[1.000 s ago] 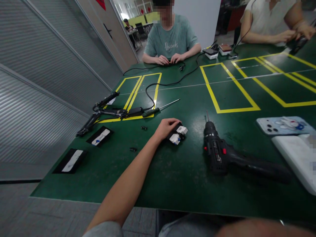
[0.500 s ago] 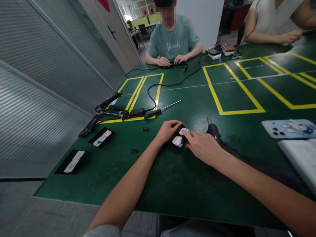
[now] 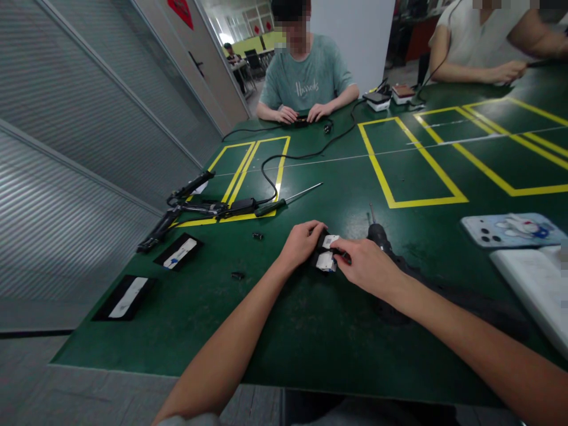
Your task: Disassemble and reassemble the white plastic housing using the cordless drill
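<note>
A small black block with white faces (image 3: 326, 261) is between my two hands, low over the green table. My left hand (image 3: 302, 244) is closed round its left side, and the fingertips behind it are partly hidden. From the right, my right hand (image 3: 366, 263) reaches the block with thumb and index finger curled together. A small black piece (image 3: 344, 255) shows between those fingertips; its kind is too small to make out. Just beyond my right hand lies a black power screwdriver (image 3: 378, 234), its bit pointing away and its body partly hidden by my forearm.
Left lie two black plates with white strips (image 3: 178, 251) and two small black cylinders (image 3: 257, 236). Behind them are a green-handled screwdriver (image 3: 270, 207), black jointed bars (image 3: 199, 208) and a cable (image 3: 306, 155). A phone (image 3: 515, 229) lies right. Across the table a person (image 3: 306, 71) handles a black part.
The whole view has shifted slightly. My right thumb and index finger have moved a little to the right on the block, and a small black piece now shows between them. My left hand keeps its hold.
</note>
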The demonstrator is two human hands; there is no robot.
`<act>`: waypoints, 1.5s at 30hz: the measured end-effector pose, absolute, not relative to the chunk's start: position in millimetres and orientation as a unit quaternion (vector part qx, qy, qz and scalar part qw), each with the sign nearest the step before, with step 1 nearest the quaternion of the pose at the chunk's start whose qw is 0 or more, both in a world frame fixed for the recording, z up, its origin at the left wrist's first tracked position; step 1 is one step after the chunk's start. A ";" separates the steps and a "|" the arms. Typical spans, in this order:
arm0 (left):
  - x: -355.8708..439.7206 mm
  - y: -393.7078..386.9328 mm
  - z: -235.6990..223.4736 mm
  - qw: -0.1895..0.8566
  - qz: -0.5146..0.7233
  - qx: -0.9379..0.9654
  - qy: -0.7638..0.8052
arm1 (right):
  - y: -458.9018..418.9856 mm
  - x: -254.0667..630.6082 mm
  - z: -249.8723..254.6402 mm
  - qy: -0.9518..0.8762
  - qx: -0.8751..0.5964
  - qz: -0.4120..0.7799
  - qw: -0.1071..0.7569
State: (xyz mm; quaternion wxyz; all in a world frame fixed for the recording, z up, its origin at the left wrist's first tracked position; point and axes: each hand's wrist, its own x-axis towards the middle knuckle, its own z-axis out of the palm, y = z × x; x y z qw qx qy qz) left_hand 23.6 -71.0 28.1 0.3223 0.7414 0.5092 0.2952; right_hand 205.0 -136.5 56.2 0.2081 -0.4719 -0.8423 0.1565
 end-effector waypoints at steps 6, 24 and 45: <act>24.7 -79.4 44.5 0.347 0.248 0.773 0.470 | -134.8 205.5 58.0 -0.827 -0.479 0.169 0.240; 24.1 -76.7 39.7 0.406 0.271 0.752 0.443 | -136.8 206.7 59.7 -0.828 -0.478 0.153 0.250; 18.3 -72.6 35.8 0.482 0.272 0.744 0.374 | -138.8 207.9 63.4 -0.857 -0.423 0.145 0.255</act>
